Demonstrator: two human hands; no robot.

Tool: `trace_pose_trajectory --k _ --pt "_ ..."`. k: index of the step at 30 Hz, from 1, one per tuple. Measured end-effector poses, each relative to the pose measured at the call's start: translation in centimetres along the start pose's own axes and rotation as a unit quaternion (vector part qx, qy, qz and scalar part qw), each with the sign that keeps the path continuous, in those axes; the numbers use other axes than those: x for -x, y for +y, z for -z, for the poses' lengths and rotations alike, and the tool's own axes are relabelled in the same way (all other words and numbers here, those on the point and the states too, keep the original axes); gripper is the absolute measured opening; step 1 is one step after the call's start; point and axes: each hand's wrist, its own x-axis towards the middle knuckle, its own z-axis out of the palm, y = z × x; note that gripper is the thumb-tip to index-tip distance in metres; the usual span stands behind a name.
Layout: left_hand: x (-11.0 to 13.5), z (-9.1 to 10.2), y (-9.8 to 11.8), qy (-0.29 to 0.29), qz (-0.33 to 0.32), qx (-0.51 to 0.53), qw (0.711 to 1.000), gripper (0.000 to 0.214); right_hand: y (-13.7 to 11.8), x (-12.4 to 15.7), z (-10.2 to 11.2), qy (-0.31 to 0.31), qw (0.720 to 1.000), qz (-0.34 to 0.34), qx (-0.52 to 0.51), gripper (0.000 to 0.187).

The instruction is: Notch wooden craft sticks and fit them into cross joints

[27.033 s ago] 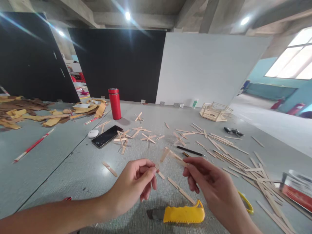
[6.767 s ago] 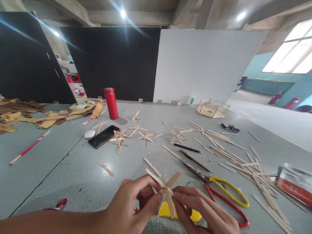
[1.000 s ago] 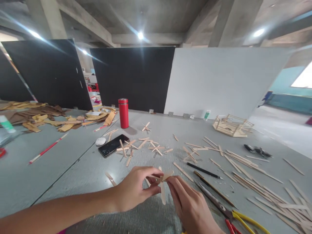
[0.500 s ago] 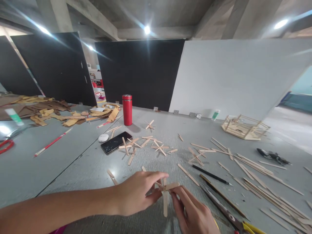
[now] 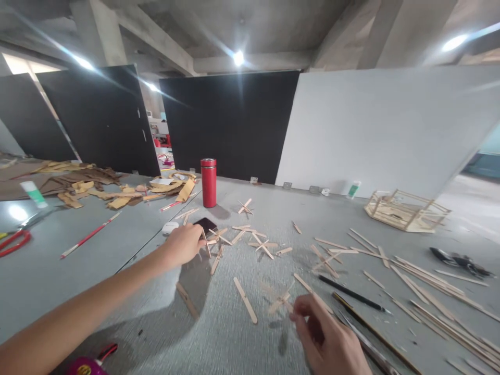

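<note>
My left hand [image 5: 185, 244] reaches over the dark phone [image 5: 205, 226], its fingers closed at the edge of a small cross of craft sticks [image 5: 207, 247]. The hand covers most of the phone. Close to me, my right hand [image 5: 328, 333] pinches another craft-stick cross [image 5: 280, 302], smeared by motion, just above the table. Between the hands lies a single craft stick [image 5: 245, 300]. More crossed sticks [image 5: 262, 245] are scattered beyond.
A red bottle [image 5: 209, 183] stands behind the phone, beside a white earbud case [image 5: 170, 227]. On the right lie a black pen [image 5: 351, 293], scissors [image 5: 369, 346], many thin wood strips [image 5: 425, 276] and a wooden frame model [image 5: 406, 211]. Cardboard scraps [image 5: 89, 182] cover the far left.
My left hand has left the cross both hands held and moved forward and left to another cross by the phone. My right hand keeps the first cross, shifted slightly right.
</note>
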Motion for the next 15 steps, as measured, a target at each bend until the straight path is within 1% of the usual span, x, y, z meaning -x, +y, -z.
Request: trace_pose_trajectory --k 2,4,7,9,11,13,15 --pt "-0.5 0.2 -0.3 -0.038 0.003 0.027 0.999 0.035 0.2 -0.3 0.0 0.016 1.0 -0.024 -0.005 0.012" --pt "-0.4 0.5 -0.2 -0.073 -0.007 0.07 0.995 0.034 0.3 -0.4 0.0 0.021 0.999 -0.032 -0.012 0.015" --pt "0.7 1.6 1.0 -0.112 -0.049 0.158 0.98 0.022 0.3 -0.2 -0.1 0.005 1.0 0.002 0.0 0.04" --pt "1.9 2.5 2.3 -0.144 -0.093 0.227 0.959 0.018 0.0 0.0 -0.1 -0.006 0.999 0.027 0.015 0.049" --pt "3.3 3.0 3.8 -0.178 -0.126 0.291 0.931 0.02 -0.5 0.2 0.0 -0.013 0.999 0.032 0.016 0.047" --pt "4.6 3.0 5.2 -0.201 -0.142 0.344 0.906 0.023 -0.9 0.4 0.2 -0.016 0.999 0.032 -0.004 0.043" --pt "5.8 2.5 6.3 -0.223 -0.15 0.377 0.886 0.024 -1.2 0.8 0.3 0.0 0.999 0.041 -0.028 0.049"
